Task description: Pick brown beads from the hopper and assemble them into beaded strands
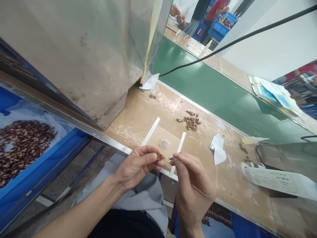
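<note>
Over the front edge of the bench, my left hand (141, 163) pinches a small round brown disc (159, 157) between thumb and forefinger. Close by on the right, my right hand (192, 180) holds a small brown-and-gold part (173, 159) at its fingertips; its exact kind is too small to make out. The two held pieces are apart, with a narrow gap between them. Just beyond my fingers a clear plastic ring-like piece (164, 143) lies on the bench between two white strips. Farther back is a loose pile of small brown-and-gold parts (190, 121).
Two brown discs (152, 97) lie near a metal housing (74, 49) at left. A crumpled white paper (218, 150) and a labelled plastic bag (279, 180) are at right. A blue bin (47, 162) of similar parts stands left. A black cable (213, 53) crosses behind; other people work beyond.
</note>
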Demonstrator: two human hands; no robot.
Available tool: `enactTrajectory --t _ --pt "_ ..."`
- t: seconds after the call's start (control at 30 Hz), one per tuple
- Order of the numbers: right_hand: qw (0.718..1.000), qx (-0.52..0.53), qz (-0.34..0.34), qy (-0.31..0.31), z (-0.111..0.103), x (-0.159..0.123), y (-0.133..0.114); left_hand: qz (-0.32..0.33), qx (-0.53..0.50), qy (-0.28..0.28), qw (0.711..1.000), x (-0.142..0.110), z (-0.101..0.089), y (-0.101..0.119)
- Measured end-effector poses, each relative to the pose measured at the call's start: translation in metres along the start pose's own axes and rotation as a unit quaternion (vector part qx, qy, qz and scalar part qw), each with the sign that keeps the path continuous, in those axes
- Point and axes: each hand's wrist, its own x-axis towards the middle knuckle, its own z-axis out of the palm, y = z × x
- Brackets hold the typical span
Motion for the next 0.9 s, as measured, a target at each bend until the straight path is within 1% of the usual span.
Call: enactTrajectory --t 0.2,0.37,0.67,0.9 --pt "1.000 0.019 -0.005 -0.005 0.0045 -0.0029 -0.0011 0.001 -0.011 -0.014 1.000 0.0004 0.0048 -0.0065" --pt "1.000 0.025 -0.002 -0.008 0.0066 -0.0026 -0.0028 0.004 -0.012 -0.008 1.000 0.0003 0.0074 -0.0104" --pt "0.999 0.021 0.021 -0.018 0.0090 -0.0050 -0.0020 0.009 -0.019 -0.008 1.000 0.0000 0.0067 -0.0109" --pt "1.000 0.010 0.003 -0.026 0.0085 -0.0041 -0.0025 0.010 -0.027 -0.009 1.000 -0.0003 0.0068 -0.0106"
